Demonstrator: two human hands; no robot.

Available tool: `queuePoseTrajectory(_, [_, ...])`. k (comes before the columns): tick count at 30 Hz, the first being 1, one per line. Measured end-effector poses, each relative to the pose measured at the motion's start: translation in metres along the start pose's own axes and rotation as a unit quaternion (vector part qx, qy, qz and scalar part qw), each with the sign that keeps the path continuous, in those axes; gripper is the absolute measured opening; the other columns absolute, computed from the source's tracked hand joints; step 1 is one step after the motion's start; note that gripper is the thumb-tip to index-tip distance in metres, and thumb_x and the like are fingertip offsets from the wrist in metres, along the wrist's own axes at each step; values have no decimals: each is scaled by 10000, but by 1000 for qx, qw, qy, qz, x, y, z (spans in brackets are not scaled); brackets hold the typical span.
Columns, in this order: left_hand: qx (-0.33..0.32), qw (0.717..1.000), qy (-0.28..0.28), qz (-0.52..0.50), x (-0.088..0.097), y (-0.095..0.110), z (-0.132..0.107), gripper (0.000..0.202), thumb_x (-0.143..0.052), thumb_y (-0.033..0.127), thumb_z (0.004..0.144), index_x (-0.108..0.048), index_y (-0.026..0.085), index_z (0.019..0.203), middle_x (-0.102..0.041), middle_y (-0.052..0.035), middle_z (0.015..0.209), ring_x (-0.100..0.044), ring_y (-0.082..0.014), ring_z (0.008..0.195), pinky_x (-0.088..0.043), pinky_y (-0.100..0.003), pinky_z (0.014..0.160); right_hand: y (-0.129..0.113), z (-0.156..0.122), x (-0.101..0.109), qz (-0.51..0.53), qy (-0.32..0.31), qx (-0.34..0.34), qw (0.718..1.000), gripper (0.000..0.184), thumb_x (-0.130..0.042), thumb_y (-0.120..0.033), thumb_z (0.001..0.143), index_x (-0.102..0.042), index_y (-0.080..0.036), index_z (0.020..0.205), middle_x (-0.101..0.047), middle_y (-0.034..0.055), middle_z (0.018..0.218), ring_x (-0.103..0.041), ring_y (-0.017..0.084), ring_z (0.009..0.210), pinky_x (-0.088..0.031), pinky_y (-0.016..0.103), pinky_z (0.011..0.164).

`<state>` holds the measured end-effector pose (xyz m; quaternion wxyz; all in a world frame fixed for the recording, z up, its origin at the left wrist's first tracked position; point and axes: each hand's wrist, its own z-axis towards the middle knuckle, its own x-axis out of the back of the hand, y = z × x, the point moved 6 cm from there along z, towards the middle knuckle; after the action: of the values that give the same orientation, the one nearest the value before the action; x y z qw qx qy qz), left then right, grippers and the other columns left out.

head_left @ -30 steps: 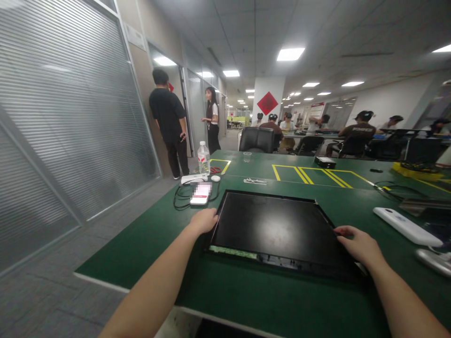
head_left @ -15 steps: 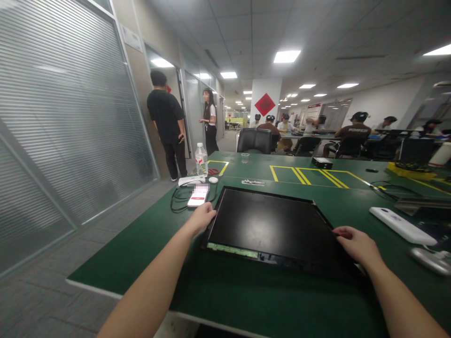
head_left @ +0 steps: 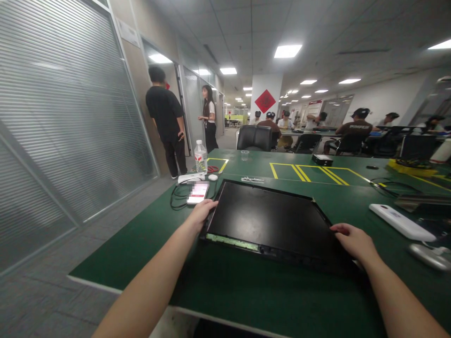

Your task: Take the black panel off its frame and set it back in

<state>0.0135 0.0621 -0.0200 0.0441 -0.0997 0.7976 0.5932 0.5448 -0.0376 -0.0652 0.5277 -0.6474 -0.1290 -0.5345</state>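
Left forearm [head_left: 151, 272] and right forearm [head_left: 398, 291], both bare, taper to slim wrists [head_left: 374, 258]; left hand [head_left: 201, 212] and right hand [head_left: 354, 240] are bare.

A green table [head_left: 141, 256] with a pale edge fills the foreground, yellow tape [head_left: 301, 172] outlining boxes on its far half. Toward the left stands 1 clear bottle [head_left: 200, 159], a red-handled tool [head_left: 213, 169] beside it; nearer lie a lit phone [head_left: 198, 193], a rounded white item [head_left: 213, 177] and looped black cable [head_left: 172, 199]. Beyond the black panel [head_left: 271, 216], whose contact with the tabletop is unclear, lies 1 silver tool [head_left: 252, 180]. At right lie 1 long white device [head_left: 401, 222] and 1 yellow tray [head_left: 410, 168].
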Motion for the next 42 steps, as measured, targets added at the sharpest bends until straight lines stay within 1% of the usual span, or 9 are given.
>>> queuePoseTrajectory(4, [49, 998, -26, -33, -2, -3, 1, 203, -817, 247, 732, -654, 194, 841, -700, -17, 606, -688, -212, 520, -571, -304, 519, -4, -2, 1, -1, -9, -2, 1000, 274, -591, -236, 735, -813, -257, 894, -797, 63, 978, -726, 260, 886, -497, 344, 708])
queuePoseTrajectory(8, [67, 996, -59, -24, -4, -8, 5, 278, -801, 320, 800, -701, 170, 1012, -729, -42, 651, -715, -237, 554, -603, -340, 555, -3, 0, 1, 7, -9, 4, 1000, 267, -594, -228, 720, -809, -255, 876, -800, 61, 958, -728, 258, 842, -489, 336, 670])
queuePoseTrajectory(10, [51, 997, -55, -18, -4, -8, 7, 379, -825, 315, 796, -677, 169, 1112, -710, -16, 642, -697, -212, 530, -588, -316, 549, -2, 1, 1, 9, -4, 5, 1000, 254, -602, -234, 710, -806, -259, 860, -799, 57, 933, -728, 258, 832, -485, 329, 656])
queuePoseTrajectory(13, [27, 999, -31, 2, -2, -7, 8, 678, -876, 263, 753, -553, 203, 1346, -683, 35, 647, -661, -170, 493, -549, -271, 531, -3, 0, 1, 12, 2, 10, 1000, 243, -606, -239, 703, -802, -263, 844, -796, 55, 906, -729, 256, 827, -486, 320, 651])
queuePoseTrajectory(16, [21, 998, -45, 33, -3, -7, 5, 872, -874, 222, 743, -424, 260, 1490, -700, 41, 686, -653, -170, 489, -540, -274, 533, -4, -2, 2, 10, 3, 5, 1000, 250, -597, -242, 711, -806, -260, 848, -794, 62, 915, -727, 258, 835, -493, 324, 659])
queuePoseTrajectory(18, [17, 997, -64, 43, -5, -6, 1, 830, -855, 220, 760, -445, 257, 1481, -703, 34, 685, -650, -169, 488, -531, -269, 526, -6, -4, 3, 9, 5, 3, 1000, 259, -588, -238, 717, -809, -254, 851, -793, 71, 925, -725, 261, 844, -501, 329, 670])
queuePoseTrajectory(24, [4, 991, -117, 58, -12, -2, -11, 595, -890, 319, 756, -636, 181, 1277, -757, -26, 754, -710, -178, 605, -557, -267, 593, -12, -9, 5, 6, -5, -1, 1000, 316, -562, -224, 734, -829, -258, 899, -793, 75, 971, -719, 261, 837, -501, 339, 669])
queuePoseTrajectory(31, [-25, 988, -136, 75, -14, 4, -14, 650, -949, 378, 663, -697, 177, 1227, -792, -46, 828, -758, -213, 758, -555, -264, 667, -11, -9, 7, 9, 10, 4, 1000, 278, -580, -249, 731, -815, -258, 878, -790, 56, 901, -706, 236, 778, -475, 316, 633])
queuePoseTrajectory(42, [-40, 987, -132, 87, -8, 4, -7, 665, -963, 384, 613, -730, 182, 1202, -807, -62, 916, -758, -228, 823, -553, -289, 726, -11, -10, 8, 9, 12, -1, 1000, 279, -584, -254, 722, -812, -263, 882, -787, 61, 917, -709, 245, 800, -486, 330, 657])
